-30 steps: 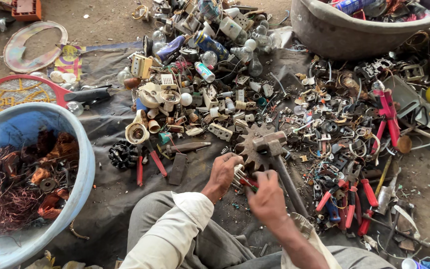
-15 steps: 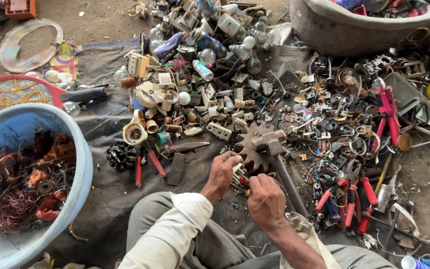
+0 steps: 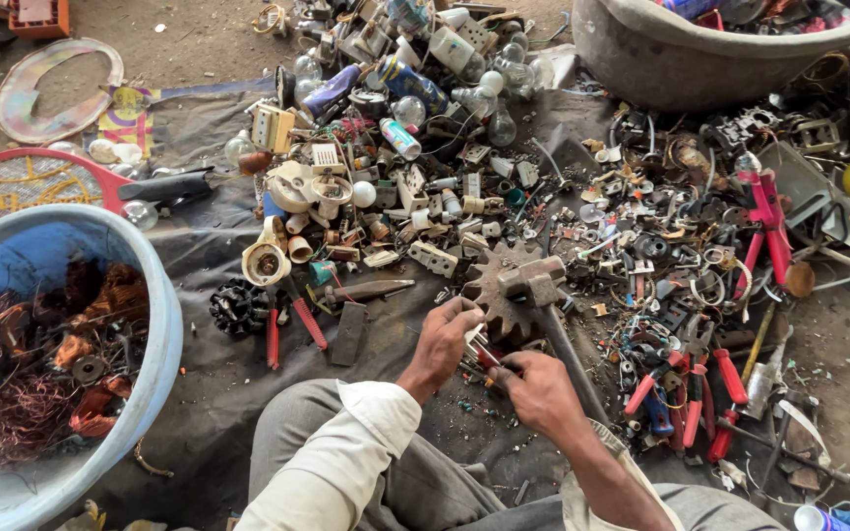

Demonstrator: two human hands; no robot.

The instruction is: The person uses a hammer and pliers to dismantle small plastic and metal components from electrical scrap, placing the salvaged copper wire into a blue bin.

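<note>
A single head-worn camera looks steeply down from just above the seated person's knees, facing forward over the dark ground sheet (image 3: 199, 393), close to both hands at its near edge and reaching the grey tub (image 3: 661, 69) beyond its far edge.

A flat square printed wrapper (image 3: 132, 120), yellow with purple and red stripes, lies on the ground far up and left of the hands. A small cylindrical can (image 3: 398, 138) with a white, red and green label lies in the scrap heap well above the hands, just below a blue and yellow labelled can (image 3: 415, 84).
</note>
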